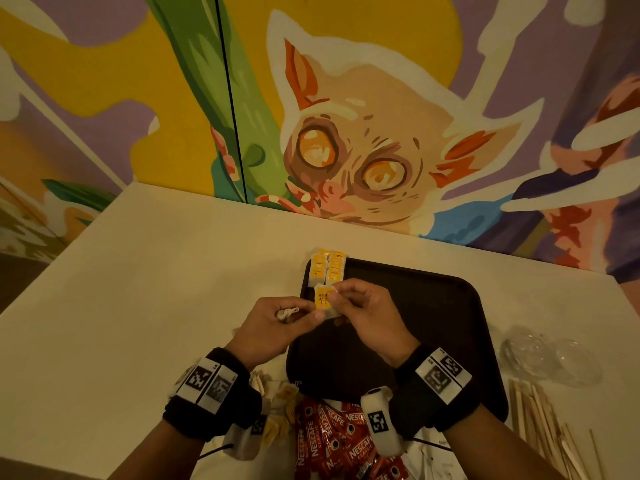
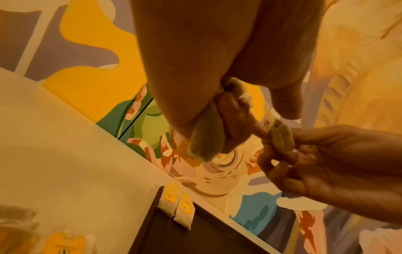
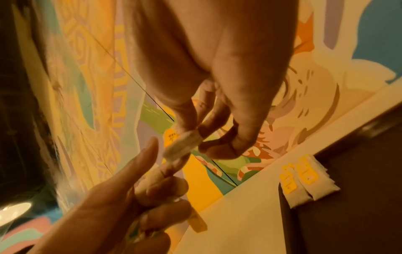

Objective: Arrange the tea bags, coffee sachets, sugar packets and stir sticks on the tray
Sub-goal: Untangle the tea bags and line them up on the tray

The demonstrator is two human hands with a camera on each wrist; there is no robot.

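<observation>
Red Nescafe coffee sachets (image 1: pixel 332 441) lie nearest at 6 o'clock, pale wooden stir sticks (image 1: pixel 540 420) at 4 o'clock. Above the dark brown plastic tray (image 1: pixel 433 327), the left hand (image 1: pixel 273 327) and right hand (image 1: pixel 367 313) pinch one yellow-tagged white tea bag (image 1: pixel 323 301). Two rows of placed tea bags (image 1: pixel 327 268) fill the tray's 11 o'clock corner.

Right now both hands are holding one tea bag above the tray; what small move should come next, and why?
Probably lower the tea bag onto the tray just below the two rows of tea bags at its far left corner. Both the left hand and right hand pinch it right there.
</observation>
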